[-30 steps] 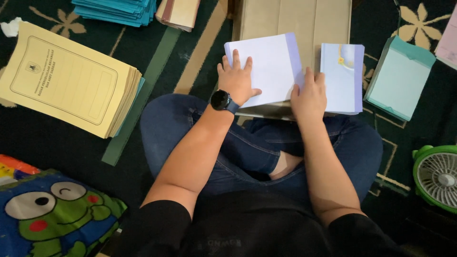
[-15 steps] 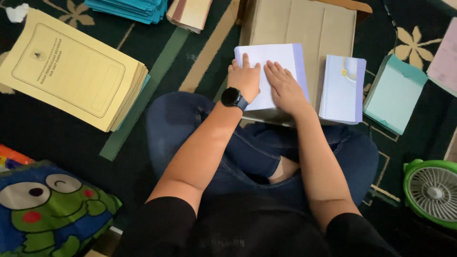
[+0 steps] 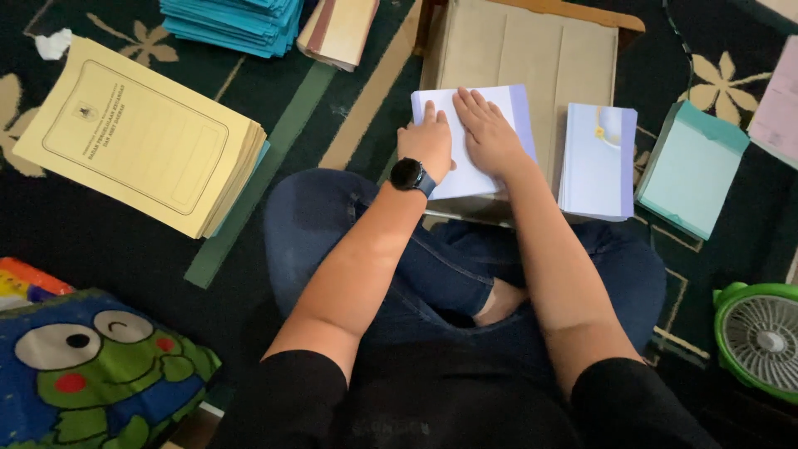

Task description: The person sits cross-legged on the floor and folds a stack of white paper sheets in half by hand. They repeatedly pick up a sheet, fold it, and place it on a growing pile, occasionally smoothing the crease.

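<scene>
The person sits cross-legged on a dark carpet (image 3: 100, 249) with a pale flower pattern, and both hands lie on a white booklet with a lilac edge (image 3: 519, 112). This booklet rests on a beige flat board (image 3: 532, 50) that stands in front of the knees. The left hand (image 3: 428, 145) is on the left part of the booklet; its fingers are curled a little and close together, with the fingertips pressing on the paper. A black watch (image 3: 409, 175) is on the left wrist. The right hand (image 3: 489, 133) lies flat on the middle of the booklet, palm down, fingers stretched out and only slightly spread. The two hands are just beside each other, nearly touching. Neither hand pinches or lifts anything; they only press down.

Just to the right of the booklet, partly on the same board, there is a stack of lilac booklets (image 3: 598, 162). Further right lies a stack of pale teal booklets (image 3: 690, 170), and the corner of a pink sheet (image 3: 777, 108) shows at the frame edge. At the left, well apart from the hands, lies a thick stack of yellow folders (image 3: 141, 137). At the top there is a pile of blue folders (image 3: 233, 23) and beside it a small stack of cream booklets (image 3: 341, 29). A green fan (image 3: 761, 337) is at the lower right, and a cushion with a frog (image 3: 91, 370) at the lower left
</scene>
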